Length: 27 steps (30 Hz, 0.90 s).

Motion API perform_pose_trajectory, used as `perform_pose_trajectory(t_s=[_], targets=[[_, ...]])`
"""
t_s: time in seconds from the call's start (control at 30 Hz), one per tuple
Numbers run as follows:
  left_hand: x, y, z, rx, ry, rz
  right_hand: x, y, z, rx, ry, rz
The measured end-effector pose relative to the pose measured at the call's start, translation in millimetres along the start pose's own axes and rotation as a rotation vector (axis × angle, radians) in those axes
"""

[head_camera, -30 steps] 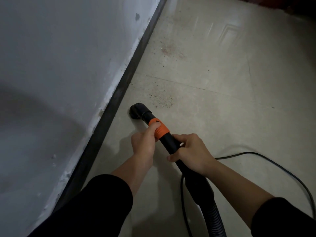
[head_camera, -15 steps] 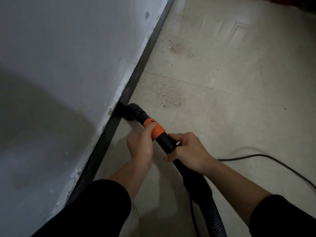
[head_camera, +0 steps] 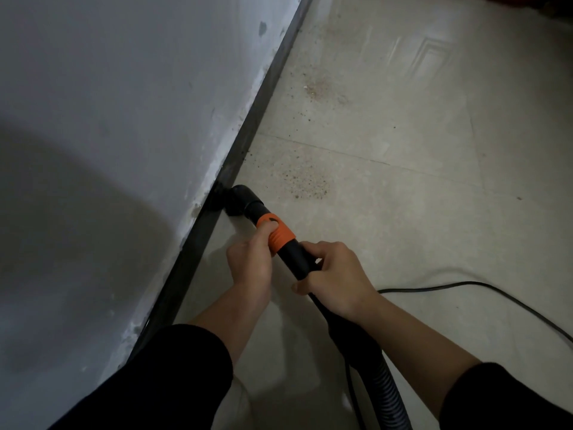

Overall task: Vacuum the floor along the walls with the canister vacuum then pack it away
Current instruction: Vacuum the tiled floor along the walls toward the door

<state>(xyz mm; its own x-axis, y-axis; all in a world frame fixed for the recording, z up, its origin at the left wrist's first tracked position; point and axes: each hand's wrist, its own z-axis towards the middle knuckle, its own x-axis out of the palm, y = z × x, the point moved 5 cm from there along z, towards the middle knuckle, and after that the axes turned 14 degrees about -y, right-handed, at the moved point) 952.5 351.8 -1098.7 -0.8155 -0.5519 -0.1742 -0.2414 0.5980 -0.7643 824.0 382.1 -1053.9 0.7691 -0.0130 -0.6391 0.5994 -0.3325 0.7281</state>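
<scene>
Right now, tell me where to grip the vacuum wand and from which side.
Grip the straight black wand just behind the orange collar, from above on the room side. It slants down to the nozzle at the skirting, so the side by the wall is cramped. The left hand holds at the collar, the right hand behind it; the ribbed hose would likely flex.

Wall [head_camera: 117, 97]: on your left, pale grey plaster, chipped along its lower edge.
Baseboard [head_camera: 249, 131]: dark strip where wall meets floor.
Floor [head_camera: 434, 193]: pale glossy tiles; brown grit [head_camera: 307, 184] scattered near the baseboard.
Light: dim; broad shadow [head_camera: 68, 231] on the wall.
</scene>
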Motion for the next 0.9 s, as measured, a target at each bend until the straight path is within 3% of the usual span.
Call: perform_pose_trajectory(t_s=[0.27, 0.9], targets=[[12, -7, 15, 0.003, 0.032, 0.002, 2, 9, 9, -0.085, -0.098, -0.134], [52, 9, -17, -0.054, 0.137, 0.043, -40, -17, -1, -0.005, -0.174, -0.184]])
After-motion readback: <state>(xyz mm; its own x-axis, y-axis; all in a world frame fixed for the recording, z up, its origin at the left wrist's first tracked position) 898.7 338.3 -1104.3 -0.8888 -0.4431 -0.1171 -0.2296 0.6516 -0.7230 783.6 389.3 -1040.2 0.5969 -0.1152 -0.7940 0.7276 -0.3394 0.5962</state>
